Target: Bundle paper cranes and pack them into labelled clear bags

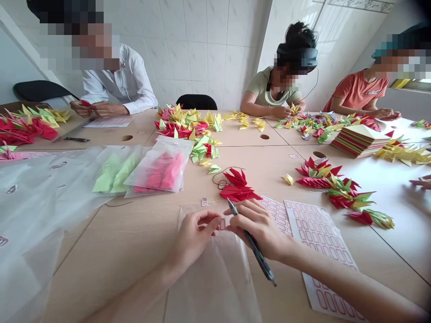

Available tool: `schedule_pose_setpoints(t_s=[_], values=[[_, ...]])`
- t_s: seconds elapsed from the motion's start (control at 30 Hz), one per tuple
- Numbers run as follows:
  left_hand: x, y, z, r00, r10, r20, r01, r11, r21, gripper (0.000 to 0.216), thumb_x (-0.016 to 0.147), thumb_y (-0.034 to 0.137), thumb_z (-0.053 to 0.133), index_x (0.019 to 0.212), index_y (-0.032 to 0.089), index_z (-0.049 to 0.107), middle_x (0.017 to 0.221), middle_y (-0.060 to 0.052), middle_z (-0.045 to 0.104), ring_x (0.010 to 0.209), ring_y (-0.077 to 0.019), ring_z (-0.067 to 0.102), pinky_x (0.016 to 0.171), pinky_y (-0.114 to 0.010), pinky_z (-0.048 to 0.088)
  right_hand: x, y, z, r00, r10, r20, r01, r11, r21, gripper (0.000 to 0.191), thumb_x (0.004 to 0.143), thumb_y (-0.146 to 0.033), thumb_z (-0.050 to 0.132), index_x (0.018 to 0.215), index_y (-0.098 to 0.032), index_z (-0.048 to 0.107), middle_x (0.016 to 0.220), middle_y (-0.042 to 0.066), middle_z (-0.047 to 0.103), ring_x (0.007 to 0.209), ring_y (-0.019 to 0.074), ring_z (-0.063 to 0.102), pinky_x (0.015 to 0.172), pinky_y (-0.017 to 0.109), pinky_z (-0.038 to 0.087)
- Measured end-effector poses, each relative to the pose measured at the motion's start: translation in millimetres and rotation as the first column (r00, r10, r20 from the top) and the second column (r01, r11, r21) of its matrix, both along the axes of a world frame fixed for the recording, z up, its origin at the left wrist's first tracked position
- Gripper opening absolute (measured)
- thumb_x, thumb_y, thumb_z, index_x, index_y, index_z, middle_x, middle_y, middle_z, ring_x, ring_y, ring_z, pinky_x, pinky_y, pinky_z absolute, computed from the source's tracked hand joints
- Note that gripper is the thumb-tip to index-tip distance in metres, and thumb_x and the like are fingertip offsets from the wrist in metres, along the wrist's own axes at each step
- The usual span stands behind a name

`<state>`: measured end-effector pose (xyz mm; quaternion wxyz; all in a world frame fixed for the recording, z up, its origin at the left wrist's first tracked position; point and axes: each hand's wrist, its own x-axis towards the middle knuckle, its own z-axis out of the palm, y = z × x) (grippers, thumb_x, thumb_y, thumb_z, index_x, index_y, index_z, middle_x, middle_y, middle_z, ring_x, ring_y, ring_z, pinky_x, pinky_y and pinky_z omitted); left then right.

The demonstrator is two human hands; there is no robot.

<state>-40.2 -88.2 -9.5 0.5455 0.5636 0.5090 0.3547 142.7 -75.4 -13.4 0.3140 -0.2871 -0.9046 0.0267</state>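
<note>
My left hand (195,235) and my right hand (259,229) meet over a frosted plastic bag (215,273) lying on the wooden table (134,242). Between their fingertips they pinch a small red-outlined sticker (222,224). The right hand also grips a dark pen (252,244), its tip pointing up and away. Just beyond the fingers lies a bunch of red folded paper cranes (237,188) on a dark string. Two sticker sheets (318,233) lie to the right of my right hand.
Filled bags of green and pink paper (151,170) lie at the left on clear sheeting. Piles of red, yellow and green folded cranes (188,123) cover the table, with a stack of paper squares (358,139) at the right. Three other people sit opposite, folding.
</note>
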Motion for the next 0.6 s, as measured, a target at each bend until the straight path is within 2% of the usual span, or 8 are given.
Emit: schedule_pose_setpoints(t_s=[0.07, 0.13, 0.27, 0.4, 0.53, 0.6], values=[[-5.9, 1.8, 3.9, 0.996, -0.018, -0.089, 0.023, 0.998, 0.056, 0.025, 0.081, 0.037, 0.052, 0.072, 0.016, 0.064, 0.075, -0.003, 0.064, 0.071, -0.0159, 0.057, 0.063, -0.025, 0.043, -9.0, 4.4, 3.4, 0.999, -0.018, -0.031, 0.014, 0.989, -0.144, 0.011, 0.086, -0.017, 0.048, 0.075, -0.018, 0.052, 0.073, 0.003, 0.059, 0.069, 0.0131, 0.052, 0.064, 0.025, 0.038], [-9.7, 4.0, 7.9, 0.988, -0.016, -0.154, 0.033, 0.993, 0.111, 0.024, 0.081, 0.034, 0.052, 0.069, 0.017, 0.064, 0.074, -0.003, 0.065, 0.072, -0.0166, 0.06, 0.065, -0.025, 0.043, -16.5, 9.3, 7.6, 0.999, -0.014, -0.033, 0.006, 0.974, -0.228, 0.01, 0.084, -0.015, 0.049, 0.075, -0.018, 0.052, 0.069, 0.001, 0.056, 0.066, 0.0126, 0.048, 0.062, 0.024, 0.035], [-15.1, 10.2, 10.6, 0.974, 0.025, -0.224, 0.026, 0.975, 0.223, 0.02, 0.081, 0.027, 0.052, 0.068, 0.018, 0.064, 0.076, -0.002, 0.066, 0.074, -0.0167, 0.06, 0.067, -0.025, 0.044, -27.2, 19.6, 13.7, 0.999, -0.025, -0.025, 0.017, 0.96, -0.28, 0.009, 0.079, -0.011, 0.049, 0.074, -0.019, 0.051, 0.069, 0.0, 0.054, 0.064, 0.0124, 0.046, 0.061, 0.022, 0.033], [-24.8, 22.6, 6.7, 0.952, 0.074, -0.296, 0.034, 0.938, 0.346, 0.016, 0.08, 0.029, 0.053, 0.079, 0.018, 0.065, 0.081, -0.004, 0.065, 0.075, -0.017, 0.06, 0.067, -0.026, 0.044, -33.4, 32.1, 15.1, 0.996, -0.059, -0.062, 0.036, 0.949, -0.314, 0.012, 0.07, -0.006, 0.047, 0.072, -0.019, 0.048, 0.067, -0.002, 0.053, 0.061, 0.011, 0.045, 0.057, 0.021, 0.032], [-38.5, 40.1, -0.4, 0.946, 0.144, -0.29, -0.044, 0.944, 0.326, 0.025, 0.08, 0.035, 0.053, 0.093, 0.016, 0.061, 0.092, -0.007, 0.064, 0.079, -0.0183, 0.06, 0.068, -0.028, 0.045, -37.1, 49.1, 14.4, 0.971, -0.126, -0.202, 0.037, 0.918, -0.396, 0.015, 0.067, -0.006, 0.045, 0.072, -0.019, 0.045, 0.068, -0.003, 0.054, 0.062, 0.0102, 0.047, 0.055, 0.019, 0.034], [-44.5, 47.7, -5.2, 0.92, 0.169, -0.354, -0.039, 0.938, 0.345, 0.026, 0.08, 0.035, 0.051, 0.096, 0.015, 0.059, 0.094, -0.008, 0.063, 0.083, -0.0197, 0.058, 0.07, -0.03, 0.044, -38.8, 58.2, 12.0, 0.957, -0.154, -0.248, 0.029, 0.895, -0.445, 0.012, 0.069, -0.01, 0.049, 0.073, -0.019, 0.043, 0.068, -0.003, 0.054, 0.061, 0.0097, 0.048, 0.056, 0.019, 0.035]])
